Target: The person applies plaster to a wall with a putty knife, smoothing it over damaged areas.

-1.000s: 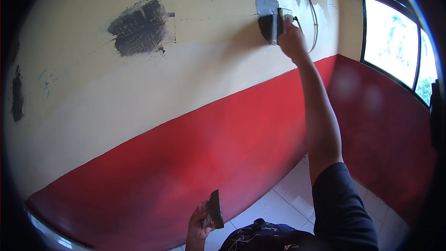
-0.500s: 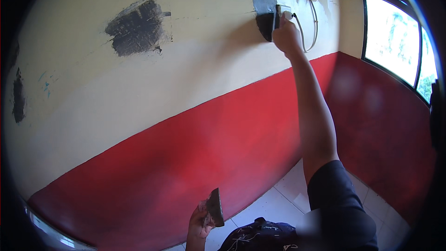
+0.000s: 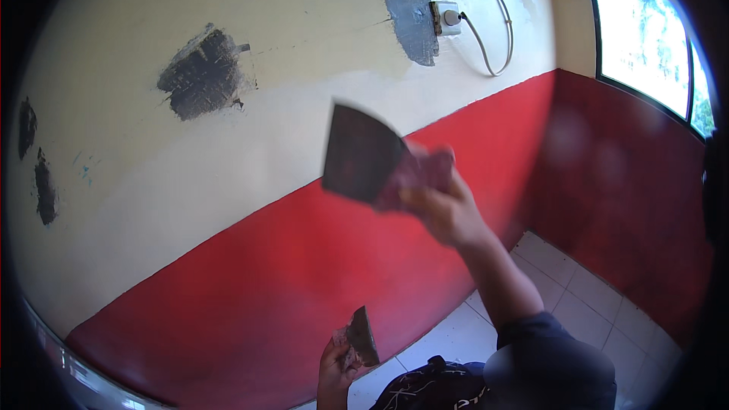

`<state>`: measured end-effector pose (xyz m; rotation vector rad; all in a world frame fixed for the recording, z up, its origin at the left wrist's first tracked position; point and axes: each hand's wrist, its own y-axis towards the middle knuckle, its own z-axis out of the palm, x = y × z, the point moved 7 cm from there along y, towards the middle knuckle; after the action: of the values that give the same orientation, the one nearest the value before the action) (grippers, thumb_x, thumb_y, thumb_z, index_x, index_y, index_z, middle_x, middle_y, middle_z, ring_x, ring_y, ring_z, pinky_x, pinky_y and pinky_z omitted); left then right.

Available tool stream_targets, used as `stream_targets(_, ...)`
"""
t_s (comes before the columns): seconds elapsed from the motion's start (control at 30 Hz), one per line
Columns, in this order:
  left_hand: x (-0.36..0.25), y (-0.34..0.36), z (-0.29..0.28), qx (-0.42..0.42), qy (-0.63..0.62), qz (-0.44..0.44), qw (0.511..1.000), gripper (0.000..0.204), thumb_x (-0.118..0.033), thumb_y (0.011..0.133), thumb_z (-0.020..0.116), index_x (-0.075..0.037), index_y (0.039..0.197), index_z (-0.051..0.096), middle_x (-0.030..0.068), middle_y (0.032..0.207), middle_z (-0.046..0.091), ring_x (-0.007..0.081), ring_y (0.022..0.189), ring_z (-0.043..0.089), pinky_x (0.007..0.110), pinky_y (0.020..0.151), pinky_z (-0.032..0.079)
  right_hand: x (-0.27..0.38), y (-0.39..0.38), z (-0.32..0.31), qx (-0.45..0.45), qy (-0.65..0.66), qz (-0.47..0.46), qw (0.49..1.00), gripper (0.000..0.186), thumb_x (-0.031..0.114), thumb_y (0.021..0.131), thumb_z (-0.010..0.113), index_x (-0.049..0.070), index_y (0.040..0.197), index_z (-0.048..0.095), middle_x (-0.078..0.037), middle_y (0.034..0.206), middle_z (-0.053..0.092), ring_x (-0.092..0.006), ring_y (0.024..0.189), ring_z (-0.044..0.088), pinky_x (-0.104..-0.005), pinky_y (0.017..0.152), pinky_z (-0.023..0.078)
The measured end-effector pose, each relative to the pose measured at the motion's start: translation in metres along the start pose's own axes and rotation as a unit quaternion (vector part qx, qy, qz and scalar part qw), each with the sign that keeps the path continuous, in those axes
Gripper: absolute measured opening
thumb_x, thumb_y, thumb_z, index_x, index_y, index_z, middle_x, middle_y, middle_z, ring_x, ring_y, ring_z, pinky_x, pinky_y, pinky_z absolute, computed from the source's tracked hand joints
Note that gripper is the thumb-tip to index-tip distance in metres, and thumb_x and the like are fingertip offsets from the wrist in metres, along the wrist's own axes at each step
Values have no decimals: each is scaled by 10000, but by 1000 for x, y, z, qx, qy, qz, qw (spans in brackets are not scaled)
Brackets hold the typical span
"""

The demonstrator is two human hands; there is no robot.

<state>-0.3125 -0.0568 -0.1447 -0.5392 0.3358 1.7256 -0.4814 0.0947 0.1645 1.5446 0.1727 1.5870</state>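
Observation:
My right hand (image 3: 440, 209) grips a wide dark-bladed putty knife (image 3: 361, 156) by its maroon handle, raised in front of the wall and slightly blurred. My left hand (image 3: 334, 364) is closed round a second, smaller putty knife (image 3: 363, 334) smeared with grey material, low near the bottom. On the cream wall (image 3: 152, 175) are a smooth grey patch (image 3: 410, 23) beside a white socket with a plug (image 3: 448, 17), a rough dark patch (image 3: 201, 72) further left, and two narrow dark patches (image 3: 44, 186) at the far left.
The wall's lower part (image 3: 250, 281) is painted red, as is the adjoining wall at the right (image 3: 623, 205) beneath a window (image 3: 638, 38). A looped cable (image 3: 505, 45) hangs by the socket. The tiled floor (image 3: 566, 319) shows below.
My right hand has moved down and left from the patch beside the socket, swinging the putty knife away from the wall and uncovering patch and socket. My left hand has shifted slightly right.

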Motion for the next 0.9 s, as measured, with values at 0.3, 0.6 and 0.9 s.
stream_targets(0.3, 89, 13, 23, -66, -38, -33, 997, 430, -27, 836, 431, 6, 1264, 408, 128, 1110, 585, 223, 867, 640, 298, 647, 567, -137, -273, -186, -379, 306, 319, 813, 302, 62, 820, 514, 47, 1122, 504, -105, 978, 584, -242, 926, 581, -477, 814, 497)
stream_targets(0.6, 227, 175, 168, -55, -30, -84, 994, 171, -53, 889, 462, -68, 1044, 532, 74, 807, 657, 162, 663, 666, 234, 464, 554, -46, -231, -336, -219, 187, 138, 947, 351, 66, 846, 545, 67, 1188, 467, -104, 1002, 597, -247, 942, 602, -413, 790, 502)
stream_targets(0.9, 373, 244, 278, -29, -185, -169, 968, 215, -24, 869, 474, 117, 1029, 499, 182, 814, 650, 236, 694, 678, 287, 573, 616, 61, -255, -433, -131, -337, -117, 925, 323, -87, 853, 475, -10, 1150, 578, -225, 1210, 555, -322, 1133, 549, -378, 931, 445)
